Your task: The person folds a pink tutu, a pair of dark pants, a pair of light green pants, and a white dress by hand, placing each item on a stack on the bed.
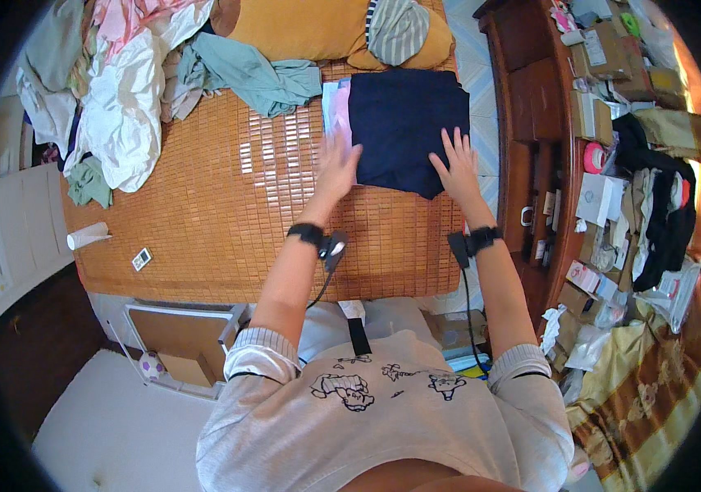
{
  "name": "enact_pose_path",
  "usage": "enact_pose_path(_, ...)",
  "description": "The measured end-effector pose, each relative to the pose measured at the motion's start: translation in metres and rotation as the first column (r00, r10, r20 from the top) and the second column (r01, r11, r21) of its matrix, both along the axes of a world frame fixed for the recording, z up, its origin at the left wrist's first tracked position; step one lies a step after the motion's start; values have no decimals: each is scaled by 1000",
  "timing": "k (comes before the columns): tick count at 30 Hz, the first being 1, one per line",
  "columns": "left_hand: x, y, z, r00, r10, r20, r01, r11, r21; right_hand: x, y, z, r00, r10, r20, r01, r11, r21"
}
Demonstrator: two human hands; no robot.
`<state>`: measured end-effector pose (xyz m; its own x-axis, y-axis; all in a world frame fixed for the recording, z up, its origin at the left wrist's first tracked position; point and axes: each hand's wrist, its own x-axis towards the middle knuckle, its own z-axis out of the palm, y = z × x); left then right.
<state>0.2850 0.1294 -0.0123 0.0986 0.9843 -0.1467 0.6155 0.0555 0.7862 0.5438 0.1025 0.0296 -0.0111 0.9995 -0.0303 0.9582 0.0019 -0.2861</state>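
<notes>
A folded dark navy cloth garment [409,126] lies on the bamboo mat [202,203], on top of or overlapping pink [341,107] and light blue folded cloth that shows along its left side. My left hand [337,163], a little blurred, is at the lower left edge of the stack with its fingers apart. My right hand [458,166] rests on the lower right part of the navy garment, fingers spread. Neither hand grasps anything. A black strap with a small device and a cable is on each wrist.
Beyond the stack lie a crumpled green garment [252,71], a mustard pillow [301,27] and a striped grey cloth [398,31]. White clothing [126,111] is heaped at the left. A paper roll [89,236] and a small white remote [142,259] lie nearer. Wooden shelving [535,111] stands at the right.
</notes>
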Motion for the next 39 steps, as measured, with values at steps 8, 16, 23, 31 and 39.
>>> enact_pose_path(8,-207,-208,-34,858,491,153,-179,564,-807,56,-203,32,966,-228,-126,130,840,-527)
enact_pose_path(16,-302,-301,-9,858,514,6,-232,397,-888,19,-288,25,958,-181,-222,-10,753,-658)
enact_pose_path(23,-300,-260,19,827,476,298,-29,565,-824,-43,-239,-4,953,-184,-242,-54,681,-731)
enact_pose_path(31,-387,-280,-18,835,482,266,-42,537,-842,-181,-133,13,830,-259,-494,-196,694,-693)
enact_pose_path(39,-467,-340,-41,802,592,76,-200,386,-901,-302,-10,-25,838,-165,-521,-137,860,-492)
